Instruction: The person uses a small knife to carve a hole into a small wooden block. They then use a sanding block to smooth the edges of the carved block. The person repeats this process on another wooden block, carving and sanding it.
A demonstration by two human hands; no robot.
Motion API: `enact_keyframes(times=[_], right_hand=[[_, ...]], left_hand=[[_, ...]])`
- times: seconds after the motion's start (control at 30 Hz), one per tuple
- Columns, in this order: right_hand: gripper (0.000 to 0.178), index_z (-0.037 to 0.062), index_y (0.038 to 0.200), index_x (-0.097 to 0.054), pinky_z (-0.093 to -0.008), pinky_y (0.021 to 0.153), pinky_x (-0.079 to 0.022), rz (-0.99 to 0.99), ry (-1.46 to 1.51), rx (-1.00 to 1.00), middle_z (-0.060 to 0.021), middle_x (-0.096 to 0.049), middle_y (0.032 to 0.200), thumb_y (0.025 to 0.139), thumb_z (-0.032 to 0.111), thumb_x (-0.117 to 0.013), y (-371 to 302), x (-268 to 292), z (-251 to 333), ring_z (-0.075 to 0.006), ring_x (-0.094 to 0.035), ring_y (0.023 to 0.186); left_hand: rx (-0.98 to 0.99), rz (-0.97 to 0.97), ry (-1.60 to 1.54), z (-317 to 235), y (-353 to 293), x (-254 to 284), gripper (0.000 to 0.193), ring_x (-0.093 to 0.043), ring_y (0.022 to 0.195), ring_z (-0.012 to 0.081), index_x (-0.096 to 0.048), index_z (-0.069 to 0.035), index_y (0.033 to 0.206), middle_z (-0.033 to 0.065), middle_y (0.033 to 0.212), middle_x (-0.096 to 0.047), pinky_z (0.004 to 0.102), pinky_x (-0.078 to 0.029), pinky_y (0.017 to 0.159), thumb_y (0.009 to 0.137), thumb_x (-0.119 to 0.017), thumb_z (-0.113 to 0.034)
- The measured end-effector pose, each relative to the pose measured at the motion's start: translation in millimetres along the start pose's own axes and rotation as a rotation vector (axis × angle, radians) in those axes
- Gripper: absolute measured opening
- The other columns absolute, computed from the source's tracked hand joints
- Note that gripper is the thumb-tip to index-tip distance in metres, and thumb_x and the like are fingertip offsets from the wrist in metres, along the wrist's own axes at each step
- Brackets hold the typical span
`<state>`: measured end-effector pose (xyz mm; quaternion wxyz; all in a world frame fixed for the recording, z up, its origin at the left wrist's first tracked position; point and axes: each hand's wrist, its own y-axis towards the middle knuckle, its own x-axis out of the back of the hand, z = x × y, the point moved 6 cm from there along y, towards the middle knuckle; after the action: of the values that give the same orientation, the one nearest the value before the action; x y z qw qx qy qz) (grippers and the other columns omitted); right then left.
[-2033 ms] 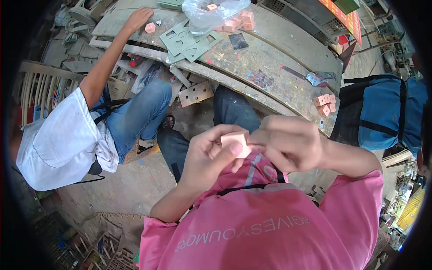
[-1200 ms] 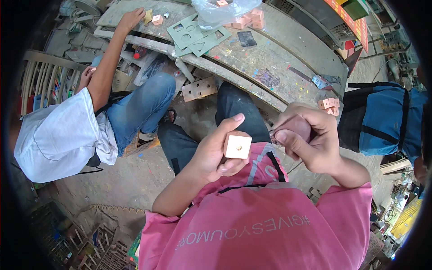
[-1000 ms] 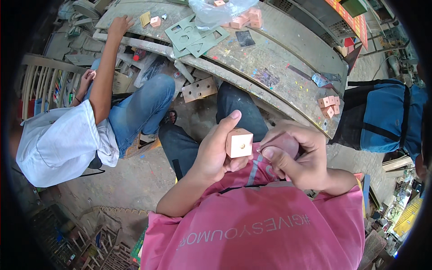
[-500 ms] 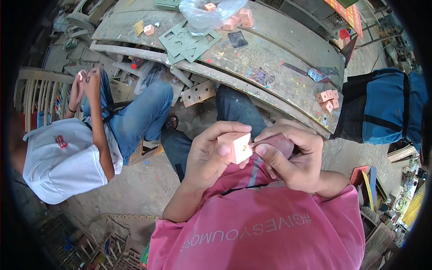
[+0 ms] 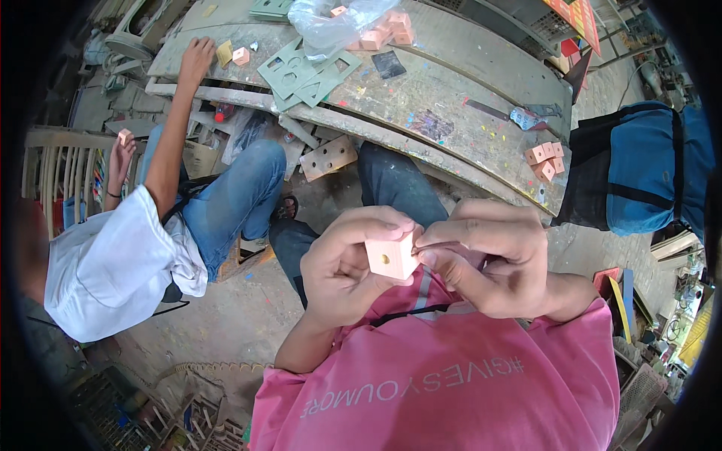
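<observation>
My left hand [image 5: 342, 259] is closed round a pale pink wooden cube [image 5: 389, 258]; a round hole shows in the face turned toward me. Thumb and forefinger of my right hand [image 5: 489, 259] pinch together against the cube's right side. In that hand is a folded piece of reddish-brown sandpaper [image 5: 472, 255], now mostly hidden behind the fingers. Both hands are above my lap, in front of my pink shirt [image 5: 444, 376].
A worn wooden bench [image 5: 451, 98] carries green stencil plates [image 5: 304, 71], a plastic bag [image 5: 335, 26] and stacked pink cubes [image 5: 544, 159]. At left, a co-worker's hand [image 5: 197, 60] rests near a yellowish piece [image 5: 224, 52]; their other hand holds a cube [image 5: 124, 137]. A blue bag [image 5: 647, 169] stands right.
The cube has turned in my left hand, so another holed face shows. My right fingers have shifted over the sandpaper, covering most of it. The co-worker's one arm has reached onto the bench.
</observation>
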<state>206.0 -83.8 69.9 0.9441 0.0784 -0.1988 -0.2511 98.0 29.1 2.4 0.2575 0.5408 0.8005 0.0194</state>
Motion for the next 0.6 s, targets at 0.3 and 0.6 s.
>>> enact_keyframes(times=[0.3, 0.6], right_hand=[[0.016, -0.007, 0.095, -0.067, -0.0244, 0.045, -0.039, -0.078, 0.537, -0.536, -0.01, -0.061, 0.074, 0.08, -0.011, -0.062, -13, -17, -23, -0.0077, -0.054, 0.053], [0.015, -0.0084, 0.086, -0.066, -0.0279, 0.041, -0.041, 0.338, -0.062, 0.586, -0.0099, -0.056, 0.073, 0.072, -0.012, -0.062, 0, -18, 8, -0.0181, -0.055, 0.056]], left_hand=[[-0.455, -0.112, 0.641, -12, -7, -6, 0.036, -0.068, 0.09, 0.0302, -0.06, 0.005, 0.105, 0.0188, 0.099, -0.065, 0.0343, -0.056, 0.073, 0.072, -0.072, 0.007], [0.849, 0.08, -0.439, 22, -13, 1, 0.027, -0.055, 0.05, 0.0114, -0.062, 0.006, 0.095, 0.0103, 0.07, -0.062, 0.022, -0.04, 0.043, 0.098, -0.052, -0.019]])
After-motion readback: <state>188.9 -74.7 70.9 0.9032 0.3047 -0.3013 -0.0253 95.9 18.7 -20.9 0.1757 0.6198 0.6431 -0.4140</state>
